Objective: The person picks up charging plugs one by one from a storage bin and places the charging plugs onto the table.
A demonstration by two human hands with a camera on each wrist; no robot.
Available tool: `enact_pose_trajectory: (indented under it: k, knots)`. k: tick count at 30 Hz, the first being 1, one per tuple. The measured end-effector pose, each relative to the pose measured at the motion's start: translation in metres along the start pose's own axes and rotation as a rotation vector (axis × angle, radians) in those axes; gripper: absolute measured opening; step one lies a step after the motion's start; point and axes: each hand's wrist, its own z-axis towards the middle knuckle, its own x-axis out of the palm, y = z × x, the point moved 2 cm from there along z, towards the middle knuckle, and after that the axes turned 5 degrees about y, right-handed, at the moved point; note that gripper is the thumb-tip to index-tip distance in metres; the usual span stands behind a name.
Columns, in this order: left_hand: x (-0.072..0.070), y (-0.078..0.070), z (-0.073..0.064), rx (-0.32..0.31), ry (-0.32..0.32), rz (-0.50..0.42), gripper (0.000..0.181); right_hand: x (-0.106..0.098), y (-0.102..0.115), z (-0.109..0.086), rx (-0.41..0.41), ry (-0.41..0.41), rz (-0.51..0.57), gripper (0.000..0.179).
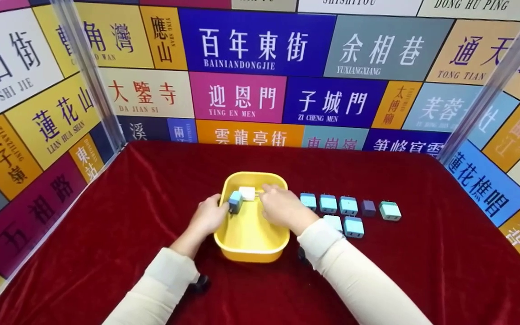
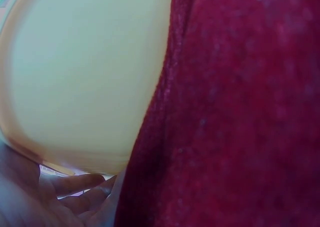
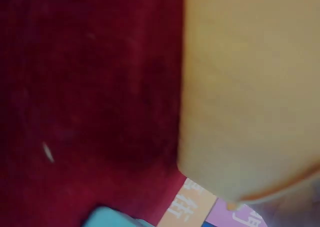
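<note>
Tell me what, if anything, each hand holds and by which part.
The left hand grips the yellow basin by its left rim. The right hand is in the basin, near the white charger; whether that hand holds anything cannot be told.

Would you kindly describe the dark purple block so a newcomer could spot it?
On the red cloth, find the yellow basin. Right of it, follow the far row of blocks. Second from the right end sits the dark purple block, between paler blue-green neighbours.
</note>
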Motion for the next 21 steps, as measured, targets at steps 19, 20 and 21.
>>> enact_pose_trajectory:
  k: [19,20,21]
  knots:
    - [-0.001,0.0,-0.001,0.01,-0.003,0.003,0.035,-0.005,0.017,-0.017,-0.129,-0.057,-0.127,0.018]
    - [0.0,0.001,0.0,0.012,0.0,-0.002,0.035,-0.007,0.017,-0.017,-0.131,-0.057,-0.099,0.018]
    - [0.0,0.002,0.002,0.015,0.004,-0.006,0.035,-0.008,0.017,-0.018,-0.13,-0.054,-0.073,0.017]
